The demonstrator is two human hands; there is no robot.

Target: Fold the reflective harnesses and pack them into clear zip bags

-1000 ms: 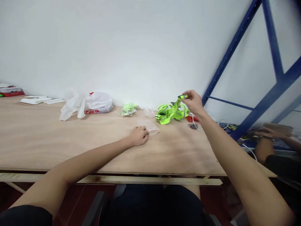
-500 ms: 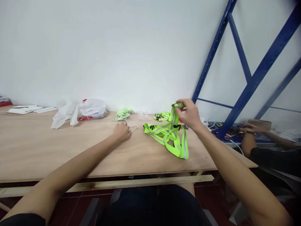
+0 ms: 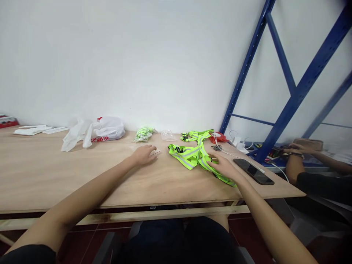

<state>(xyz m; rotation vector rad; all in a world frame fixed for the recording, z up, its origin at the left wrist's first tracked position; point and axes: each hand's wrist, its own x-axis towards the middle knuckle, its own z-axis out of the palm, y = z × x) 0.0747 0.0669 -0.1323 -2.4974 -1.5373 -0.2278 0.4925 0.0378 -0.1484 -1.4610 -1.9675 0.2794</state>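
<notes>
A neon yellow-green reflective strap vest [image 3: 202,154] with grey stripes and black buckles lies loosely on the wooden table [image 3: 154,183]. Over its right side is my right hand [image 3: 222,167], fingers apart, touching or just above the straps. My left hand [image 3: 143,155] rests on the table left of the vest, fingers loosely extended. A thin clear plastic bag with a fine red line sticks out beneath those fingers; most of it is hidden. Behind the vest, another folded reflective strap piece [image 3: 189,136] lies near the wall.
A bagged green strap bundle [image 3: 144,134] and a clear plastic bag [image 3: 168,135] lie by the wall. Left is a white shopping bag [image 3: 110,128]. A phone [image 3: 253,171], white cables and a red packet [image 3: 219,137] lie right. A blue rack [image 3: 293,95] stands beside another person's arms [image 3: 297,157].
My right hand has lowered from holding up one end of the vest and let it down, the straps now spreading to the right. The left hand's fingers have loosened.
</notes>
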